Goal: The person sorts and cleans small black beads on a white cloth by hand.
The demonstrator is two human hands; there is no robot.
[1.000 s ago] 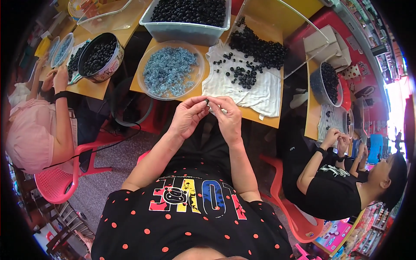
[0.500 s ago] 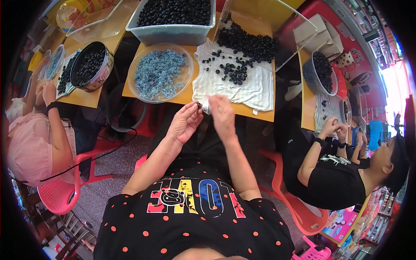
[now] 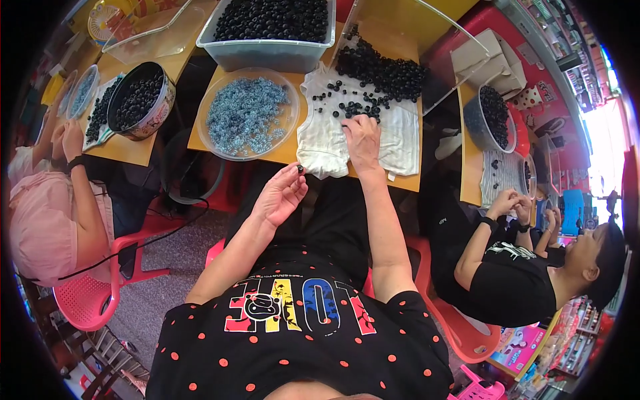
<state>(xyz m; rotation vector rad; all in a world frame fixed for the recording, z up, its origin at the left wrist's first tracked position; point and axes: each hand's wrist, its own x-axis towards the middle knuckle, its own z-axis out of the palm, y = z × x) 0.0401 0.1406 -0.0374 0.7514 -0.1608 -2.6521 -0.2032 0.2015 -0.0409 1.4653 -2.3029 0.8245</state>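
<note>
A single black bead (image 3: 300, 169) is pinched between the thumb and fingertips of the left hand (image 3: 279, 200), whose narrow grip is held in front of the near edge of the bench (image 3: 408, 182). No long axis can be read on the bead, as it looks round. The right hand (image 3: 365, 143) is stretched farther forward over the white cloth (image 3: 320, 137), fingers bent downward; whether anything is held in its grip cannot be told, the fingertips being partly hidden. Loose black beads (image 3: 363, 107) are scattered right at and beyond these fingertips, backed by a dense heap (image 3: 387, 77). They are thus reached more nearly by the right hand, the left being set back toward the body. Left of the cloth, blue beads (image 3: 243, 110) are spread in a round clear dish (image 3: 293, 110).
</note>
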